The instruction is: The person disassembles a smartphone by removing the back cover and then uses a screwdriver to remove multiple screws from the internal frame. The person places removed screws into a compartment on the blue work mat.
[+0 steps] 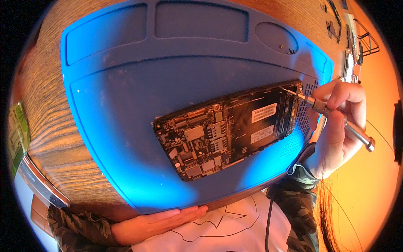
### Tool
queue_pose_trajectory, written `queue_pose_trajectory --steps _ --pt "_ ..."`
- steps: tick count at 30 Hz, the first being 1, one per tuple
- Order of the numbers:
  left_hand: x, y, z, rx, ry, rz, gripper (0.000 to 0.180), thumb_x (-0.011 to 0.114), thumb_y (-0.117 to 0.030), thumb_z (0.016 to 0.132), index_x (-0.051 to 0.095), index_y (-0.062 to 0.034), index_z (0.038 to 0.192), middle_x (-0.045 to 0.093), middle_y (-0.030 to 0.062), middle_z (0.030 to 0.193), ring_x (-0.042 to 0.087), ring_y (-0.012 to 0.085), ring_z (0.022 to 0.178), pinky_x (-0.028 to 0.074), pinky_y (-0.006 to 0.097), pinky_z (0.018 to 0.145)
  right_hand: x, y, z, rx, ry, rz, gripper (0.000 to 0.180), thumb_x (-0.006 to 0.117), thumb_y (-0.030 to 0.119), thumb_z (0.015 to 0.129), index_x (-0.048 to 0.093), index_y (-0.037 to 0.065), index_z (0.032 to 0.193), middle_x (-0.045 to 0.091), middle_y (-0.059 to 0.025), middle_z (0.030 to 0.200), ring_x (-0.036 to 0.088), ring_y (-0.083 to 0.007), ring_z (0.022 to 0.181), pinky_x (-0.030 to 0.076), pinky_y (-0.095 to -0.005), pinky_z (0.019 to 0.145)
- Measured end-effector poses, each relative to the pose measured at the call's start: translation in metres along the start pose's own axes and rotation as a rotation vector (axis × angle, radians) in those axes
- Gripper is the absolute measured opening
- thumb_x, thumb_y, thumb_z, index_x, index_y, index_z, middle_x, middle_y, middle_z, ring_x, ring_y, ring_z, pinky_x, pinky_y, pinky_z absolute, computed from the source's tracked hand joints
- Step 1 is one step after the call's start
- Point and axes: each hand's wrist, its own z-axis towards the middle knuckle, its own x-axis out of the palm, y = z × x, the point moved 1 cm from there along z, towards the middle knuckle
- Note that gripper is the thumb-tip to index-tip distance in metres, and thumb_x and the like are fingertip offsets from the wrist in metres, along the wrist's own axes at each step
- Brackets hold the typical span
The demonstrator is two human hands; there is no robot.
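An opened smartphone (241,126) lies at a slant on a blue work mat (121,126). Its circuit board (197,138) is exposed on the left, and a black battery (247,132) with white labels takes up the rest. My right hand (333,143) grips a metal screwdriver (321,107), and the tip meets the phone near its far right corner. Whether the tip sits in a screw is too small to tell. My left hand (153,227) rests by the near edge of the table, fingers stretched out and holding nothing.
Small screws (290,51) lie in the mat's oval recess. Wood grain shows on the table (90,155). A green packet (17,132) and a flat box-like object (44,180) are at the left. Dark small parts (333,29) sit far right.
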Motion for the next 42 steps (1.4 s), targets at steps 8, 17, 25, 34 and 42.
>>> queue_pose_trajectory --steps 8,17,25,34,42 --pt "-0.001 -0.001 0.000 0.004 0.009 -0.017 0.060 0.030 -0.022 0.094 0.006 -0.0144 0.149 0.006 -0.0027 0.155 0.012 0.0139 0.141 0.010 0.033 0.114 -0.002 0.001 0.000 0.025 0.032 0.004 0.029 0.060 0.017 0.076 0.041 0.001 0.091 0.051 -0.0118 0.079 0.043 -0.0078 0.056 0.034 -0.0181 0.050" --pt "-0.002 0.000 0.000 0.014 0.019 -0.019 0.061 0.030 -0.022 0.094 0.006 -0.0145 0.149 0.006 -0.0028 0.155 0.012 0.0139 0.141 0.010 0.033 0.114 -0.011 0.010 -0.002 0.057 0.144 -0.079 0.019 0.056 0.015 0.088 0.047 -0.001 0.091 0.047 -0.0053 0.071 0.038 -0.0047 0.053 0.028 -0.0167 0.046" --pt "-0.003 0.001 0.001 0.017 0.021 -0.046 0.062 0.031 -0.022 0.093 0.006 -0.0146 0.149 0.006 -0.0029 0.155 0.012 0.0139 0.141 0.010 0.033 0.114 -0.006 0.000 -0.002 0.021 0.044 0.080 0.026 0.050 0.020 0.092 0.046 -0.002 0.105 0.051 -0.0083 0.074 0.044 -0.0098 0.055 0.032 -0.0194 0.048" --pt "-0.003 0.002 0.001 0.017 0.027 -0.056 0.062 0.032 -0.023 0.093 0.006 -0.0148 0.149 0.006 -0.0030 0.155 0.012 0.0140 0.141 0.010 0.033 0.114 -0.003 0.002 0.001 -0.106 0.037 0.030 0.019 0.053 0.014 0.088 0.046 -0.001 0.095 0.053 -0.0123 0.078 0.048 -0.0110 0.056 0.037 -0.0189 0.049" --pt "-0.003 0.002 -0.001 0.006 0.033 -0.067 0.063 0.032 -0.023 0.092 0.006 -0.0149 0.149 0.006 -0.0031 0.155 0.012 0.0140 0.141 0.010 0.033 0.114 0.000 0.000 -0.001 0.008 -0.020 0.056 0.019 0.056 0.014 0.084 0.043 0.001 0.088 0.052 -0.0155 0.081 0.048 -0.0104 0.052 0.035 -0.0170 0.046"
